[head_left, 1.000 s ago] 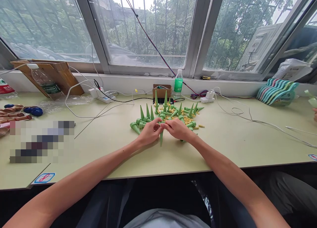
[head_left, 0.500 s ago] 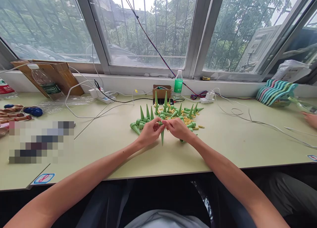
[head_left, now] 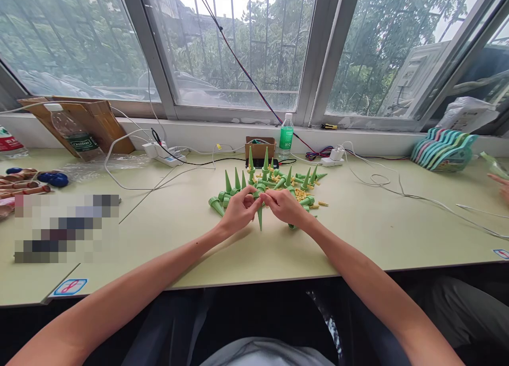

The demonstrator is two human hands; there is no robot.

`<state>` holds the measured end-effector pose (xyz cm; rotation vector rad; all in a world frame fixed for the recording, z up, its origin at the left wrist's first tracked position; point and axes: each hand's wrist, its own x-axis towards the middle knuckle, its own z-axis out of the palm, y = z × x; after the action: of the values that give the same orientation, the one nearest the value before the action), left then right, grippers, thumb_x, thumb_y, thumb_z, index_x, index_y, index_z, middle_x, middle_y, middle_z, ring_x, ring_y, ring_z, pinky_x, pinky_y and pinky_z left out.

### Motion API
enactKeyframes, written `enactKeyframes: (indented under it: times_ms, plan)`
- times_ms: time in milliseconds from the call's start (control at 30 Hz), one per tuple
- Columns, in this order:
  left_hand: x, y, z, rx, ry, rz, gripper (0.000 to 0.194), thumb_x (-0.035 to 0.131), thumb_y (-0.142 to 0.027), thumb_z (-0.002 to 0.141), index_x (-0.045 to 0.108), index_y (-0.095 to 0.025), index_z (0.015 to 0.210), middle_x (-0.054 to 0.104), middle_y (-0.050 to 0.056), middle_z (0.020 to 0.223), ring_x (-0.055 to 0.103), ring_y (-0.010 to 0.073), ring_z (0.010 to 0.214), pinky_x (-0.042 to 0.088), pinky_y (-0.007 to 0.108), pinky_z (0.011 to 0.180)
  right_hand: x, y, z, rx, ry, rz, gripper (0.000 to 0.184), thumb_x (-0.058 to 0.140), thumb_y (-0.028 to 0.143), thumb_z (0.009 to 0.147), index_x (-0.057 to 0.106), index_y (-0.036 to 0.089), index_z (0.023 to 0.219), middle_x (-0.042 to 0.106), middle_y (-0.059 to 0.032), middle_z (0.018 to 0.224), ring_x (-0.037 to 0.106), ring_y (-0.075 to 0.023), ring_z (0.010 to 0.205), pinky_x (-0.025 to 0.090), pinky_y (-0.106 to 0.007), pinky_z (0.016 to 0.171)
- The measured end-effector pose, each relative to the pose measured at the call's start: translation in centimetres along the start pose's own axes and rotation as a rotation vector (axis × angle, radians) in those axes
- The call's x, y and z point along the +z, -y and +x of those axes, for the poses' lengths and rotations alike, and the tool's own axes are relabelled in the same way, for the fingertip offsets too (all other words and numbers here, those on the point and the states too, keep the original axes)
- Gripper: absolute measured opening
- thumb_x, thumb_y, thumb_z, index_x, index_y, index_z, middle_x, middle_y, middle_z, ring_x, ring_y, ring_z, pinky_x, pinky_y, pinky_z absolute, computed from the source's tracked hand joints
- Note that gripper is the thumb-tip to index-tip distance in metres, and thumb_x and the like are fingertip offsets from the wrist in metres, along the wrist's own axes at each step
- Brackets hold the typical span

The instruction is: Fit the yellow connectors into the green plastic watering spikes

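Note:
Point down, a green plastic watering spike [head_left: 260, 217] hangs between my hands just above the table. My left hand [head_left: 239, 209] is closed around its upper part, below the ribbed green head. My right hand [head_left: 285, 206] is pinched closed, its fingertips meeting the spike near my left thumb; whatever is in that pinch is hidden. Behind my hands several green spikes [head_left: 265, 164] stand point up, and others such as this spike [head_left: 217, 206] lie on their sides. Small yellow plastic pieces [head_left: 302, 192] are scattered among them.
A green-labelled bottle [head_left: 286, 135] and a small cardboard box [head_left: 260, 143] stand behind the pile. White cables [head_left: 382, 180] cross the table to the right. Teal hangers [head_left: 443, 149] lean at the right. Another person's hand [head_left: 501, 188] is at the far right edge.
The held spike has risen very slightly, and my left fingers have shifted a little on it. At the right edge, the other person's hand and the green item there have moved.

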<state>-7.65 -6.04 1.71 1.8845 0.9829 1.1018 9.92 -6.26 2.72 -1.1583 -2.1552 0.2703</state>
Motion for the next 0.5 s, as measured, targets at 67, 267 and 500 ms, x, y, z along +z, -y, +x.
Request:
enactKeyframes:
  times_ms: [67,267,500]
  plan:
    - [0.01,0.04,0.00,0.001,-0.003,-0.001,0.028,0.056,-0.047,0.088,0.048,-0.022,0.095,0.043,-0.009,0.051,0.045,0.0074,0.038,0.034,0.019,0.041,0.05,-0.06,-0.02,-0.008,-0.005,0.000,0.045,0.033,0.044,0.101,0.036,0.019,0.063,0.039,0.0030,0.055,0.031,-0.0102,0.052,0.023,-0.025,0.054]
    - [0.01,0.12,0.00,0.011,0.000,0.012,0.029,0.055,-0.048,0.088,0.048,-0.021,0.097,0.044,-0.009,0.052,0.046,0.0077,0.039,0.035,0.019,0.042,0.07,-0.13,-0.02,-0.005,0.006,-0.016,0.043,0.036,0.041,0.100,0.037,0.019,0.063,0.039,0.0031,0.056,0.031,-0.0102,0.052,0.023,-0.025,0.054]
    - [-0.01,0.12,0.01,0.050,-0.018,0.085,0.027,0.054,-0.047,0.089,0.049,-0.021,0.095,0.043,-0.008,0.053,0.045,0.0083,0.043,0.034,0.020,0.045,-0.04,0.01,-0.04,-0.006,0.008,-0.015,0.043,0.034,0.040,0.101,0.037,0.019,0.063,0.040,0.0027,0.056,0.032,-0.0106,0.052,0.024,-0.025,0.054]
